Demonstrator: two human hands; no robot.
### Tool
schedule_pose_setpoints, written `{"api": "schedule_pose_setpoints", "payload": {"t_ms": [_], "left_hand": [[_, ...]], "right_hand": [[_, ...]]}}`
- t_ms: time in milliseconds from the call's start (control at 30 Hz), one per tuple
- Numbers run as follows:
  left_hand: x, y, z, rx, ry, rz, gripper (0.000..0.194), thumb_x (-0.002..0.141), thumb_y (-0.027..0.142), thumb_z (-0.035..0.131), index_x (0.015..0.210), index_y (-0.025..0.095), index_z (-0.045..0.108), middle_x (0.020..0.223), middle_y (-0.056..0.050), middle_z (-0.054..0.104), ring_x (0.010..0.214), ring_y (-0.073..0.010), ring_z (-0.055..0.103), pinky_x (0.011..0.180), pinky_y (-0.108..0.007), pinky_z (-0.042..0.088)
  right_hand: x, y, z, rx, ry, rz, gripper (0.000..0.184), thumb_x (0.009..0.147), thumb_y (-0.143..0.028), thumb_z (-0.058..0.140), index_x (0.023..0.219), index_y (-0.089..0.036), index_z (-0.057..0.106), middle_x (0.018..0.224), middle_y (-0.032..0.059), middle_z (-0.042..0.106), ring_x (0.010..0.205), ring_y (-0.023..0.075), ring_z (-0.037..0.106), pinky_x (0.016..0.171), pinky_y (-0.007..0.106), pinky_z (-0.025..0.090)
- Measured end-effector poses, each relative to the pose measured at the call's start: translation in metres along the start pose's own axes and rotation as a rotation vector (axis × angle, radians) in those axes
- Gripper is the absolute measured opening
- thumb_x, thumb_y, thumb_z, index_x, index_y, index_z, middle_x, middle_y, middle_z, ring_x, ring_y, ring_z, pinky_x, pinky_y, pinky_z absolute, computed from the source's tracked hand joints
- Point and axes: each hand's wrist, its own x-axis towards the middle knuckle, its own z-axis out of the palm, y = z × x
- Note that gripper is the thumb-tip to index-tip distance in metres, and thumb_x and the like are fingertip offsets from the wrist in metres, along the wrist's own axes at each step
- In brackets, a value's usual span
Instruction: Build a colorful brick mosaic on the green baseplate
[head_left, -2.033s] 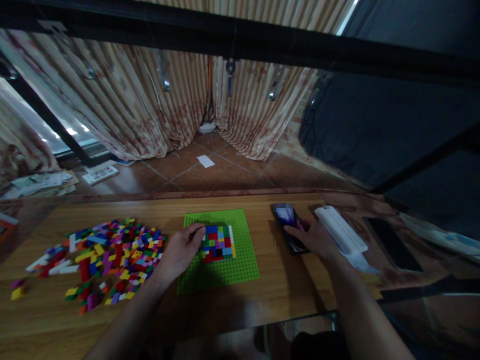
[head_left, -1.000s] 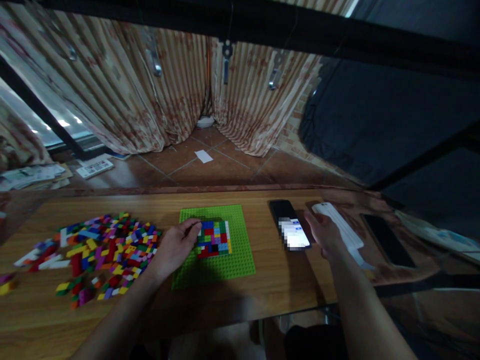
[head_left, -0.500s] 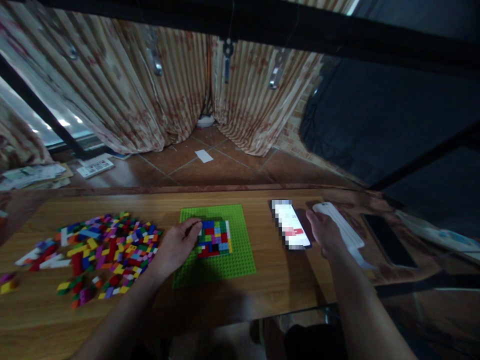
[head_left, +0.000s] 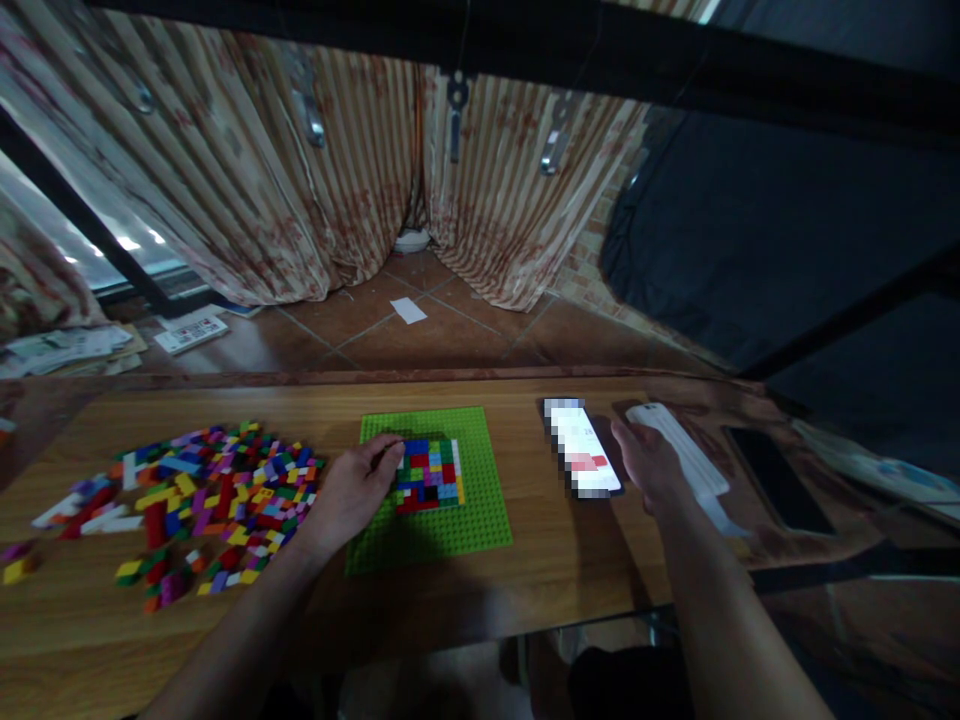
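A green baseplate (head_left: pixel 476 530) lies on the wooden table, bearing a rectangle of multicoloured toy bricks (head_left: pixel 431 475). My left hand (head_left: pixel 358 492) rests over the plate's left part, thumb and fingers pinched together at the rectangle's upper left corner. Whatever is between those fingertips, if anything, is hidden. To the right of a lit phone (head_left: pixel 585 450) with a partly blurred screen is my right hand (head_left: pixel 646 462), fingers curled in and apart from the phone. What it may hold does not show.
Loose bricks (head_left: pixel 225 500) spread over the table's left side. A white strip-like object (head_left: pixel 686 450) and a dark phone-like slab (head_left: pixel 776 480) lie at the right. A black bar (head_left: pixel 525 45) with hanging metal hooks crosses above. Curtains (head_left: pixel 337 200) hang beyond.
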Motion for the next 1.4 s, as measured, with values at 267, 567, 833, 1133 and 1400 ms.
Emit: {"api": "schedule_pose_setpoints", "payload": {"t_ms": [267, 567, 833, 1133, 1400], "left_hand": [[-0.001, 0.002, 0.000, 0.009, 0.005, -0.004, 0.048, 0.090, 0.052, 0.041, 0.107, 0.018, 0.070, 0.065, 0.000, 0.066, 0.070, -0.0204, 0.064, 0.059, -0.026, 0.047], [0.000, 0.001, 0.001, 0.013, 0.010, -0.012, 0.049, 0.090, 0.052, 0.040, 0.108, 0.017, 0.069, 0.073, -0.002, 0.070, 0.069, -0.0198, 0.064, 0.061, -0.026, 0.047], [0.001, -0.002, 0.001, 0.029, 0.010, 0.006, 0.048, 0.090, 0.053, 0.040, 0.109, 0.018, 0.069, 0.070, -0.002, 0.068, 0.071, -0.0207, 0.065, 0.062, -0.026, 0.047], [-0.001, 0.003, 0.000, 0.028, 0.015, 0.014, 0.041, 0.090, 0.048, 0.040, 0.096, 0.019, 0.069, 0.072, -0.001, 0.068, 0.069, -0.0190, 0.063, 0.060, -0.025, 0.045], [-0.003, 0.003, 0.003, -0.048, -0.005, 0.001, 0.039, 0.092, 0.044, 0.040, 0.099, 0.018, 0.068, 0.071, -0.001, 0.065, 0.067, -0.0171, 0.060, 0.060, -0.025, 0.044]], "right_hand": [[-0.002, -0.007, -0.002, 0.007, -0.020, 0.054, 0.058, 0.083, -0.059, 0.043, 0.107, -0.012, 0.068, 0.099, 0.0176, 0.072, 0.090, 0.0287, 0.065, 0.072, 0.035, 0.046], [-0.004, -0.009, -0.003, -0.003, -0.010, 0.060, 0.061, 0.084, -0.058, 0.043, 0.111, -0.009, 0.067, 0.105, 0.0207, 0.070, 0.096, 0.0313, 0.064, 0.077, 0.037, 0.044], [-0.006, -0.010, -0.003, 0.019, 0.001, 0.053, 0.055, 0.083, -0.058, 0.047, 0.102, -0.013, 0.070, 0.086, 0.0160, 0.072, 0.086, 0.0295, 0.065, 0.069, 0.034, 0.044], [-0.003, -0.010, -0.003, 0.094, 0.129, 0.049, 0.057, 0.083, -0.057, 0.044, 0.107, -0.011, 0.069, 0.091, 0.0156, 0.072, 0.083, 0.0283, 0.065, 0.072, 0.037, 0.047], [-0.041, -0.061, 0.022, 0.415, 0.188, -0.235, 0.044, 0.085, -0.048, 0.050, 0.107, -0.014, 0.067, 0.095, 0.0123, 0.072, 0.077, 0.0213, 0.067, 0.072, 0.034, 0.052]]}}
